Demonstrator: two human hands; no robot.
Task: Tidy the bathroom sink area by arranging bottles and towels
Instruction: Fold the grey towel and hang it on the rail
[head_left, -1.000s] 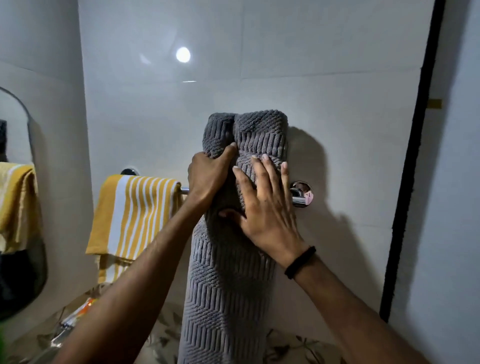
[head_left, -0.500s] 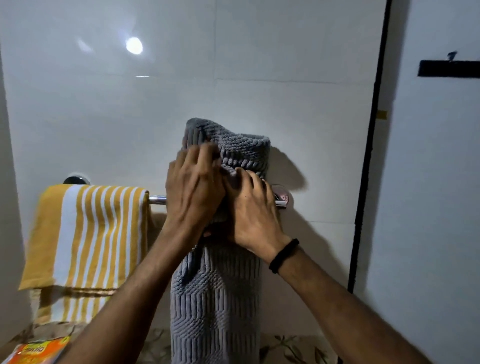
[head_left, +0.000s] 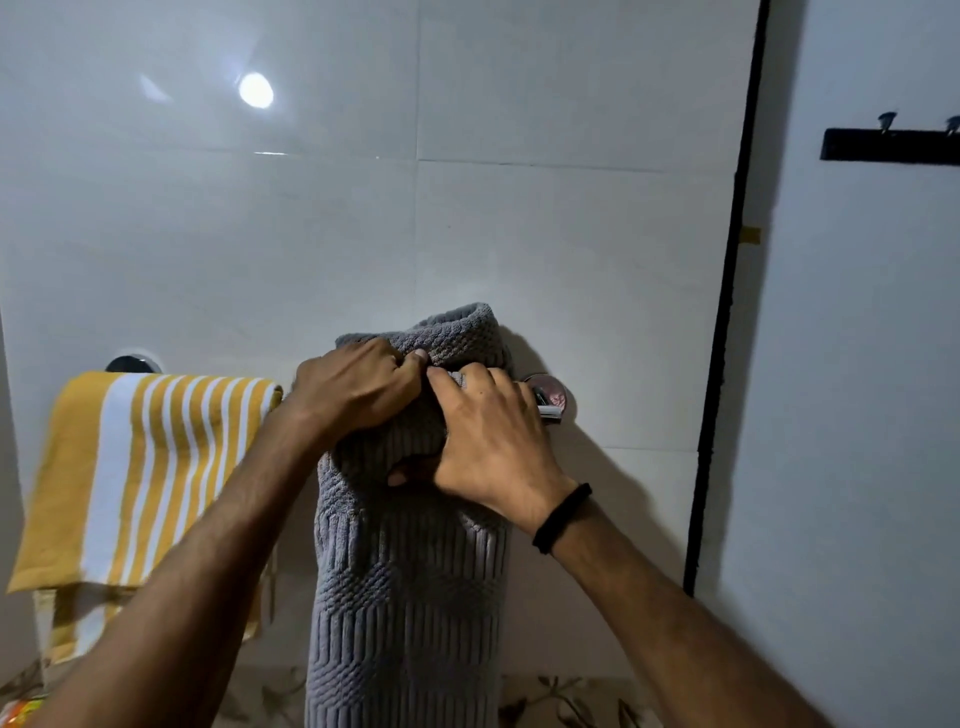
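We have both hands on the grey towel (head_left: 410, 587), which hangs over the right half of the towel rail (head_left: 548, 411) against the white tiled wall (head_left: 322, 234). The towel's long part falls straight down toward 6 o'clock and runs out of view at the bottom edge, while a bunched fold of it stands up above the rail toward 12 o'clock. Our left hand (head_left: 358, 392) lies on the fold from 9 o'clock, its fingers (head_left: 410, 364) curled and pressed together into the cloth, the thumb tip showing at the fold's edge. Our right hand (head_left: 493, 436) comes in from 3 o'clock, touching the left at the knuckles; its fingers grip the fabric just under the fold and the thumb tucks beneath a pucker of cloth. A black band (head_left: 561, 517) circles the right wrist. At 9 o'clock from the grey towel, the yellow and white striped towel (head_left: 140, 478) is draped over the same rail, just beside our left forearm. The rail's round chrome mount (head_left: 550, 395) shows at 3 o'clock from our right hand.
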